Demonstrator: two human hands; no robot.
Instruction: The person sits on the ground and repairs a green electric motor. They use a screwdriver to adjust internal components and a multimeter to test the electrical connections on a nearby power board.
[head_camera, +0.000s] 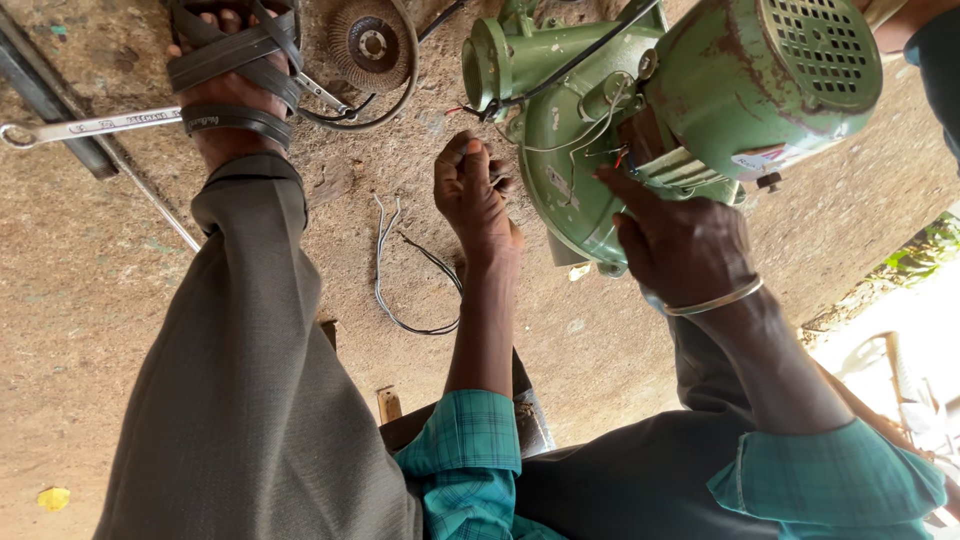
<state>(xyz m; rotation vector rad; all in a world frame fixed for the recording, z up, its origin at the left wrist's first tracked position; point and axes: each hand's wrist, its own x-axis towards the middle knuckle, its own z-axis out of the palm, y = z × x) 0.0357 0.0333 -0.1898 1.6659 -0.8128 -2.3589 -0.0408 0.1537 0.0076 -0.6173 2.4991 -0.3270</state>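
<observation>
A green, rust-flecked electric blower motor lies on the dirt ground at the upper right, with thin wires coming out near its terminal box. My left hand is closed in a fist just left of the housing, pinching what looks like a wire end. Fingertips of my right hand, which wears a metal bangle, press at the wiring opening on the motor. What sits between the right fingers is hidden.
Loose black and grey wires lie on the ground between my legs. A silver spanner rests at upper left by my sandalled foot. An angle grinder disc and its cable sit at the top.
</observation>
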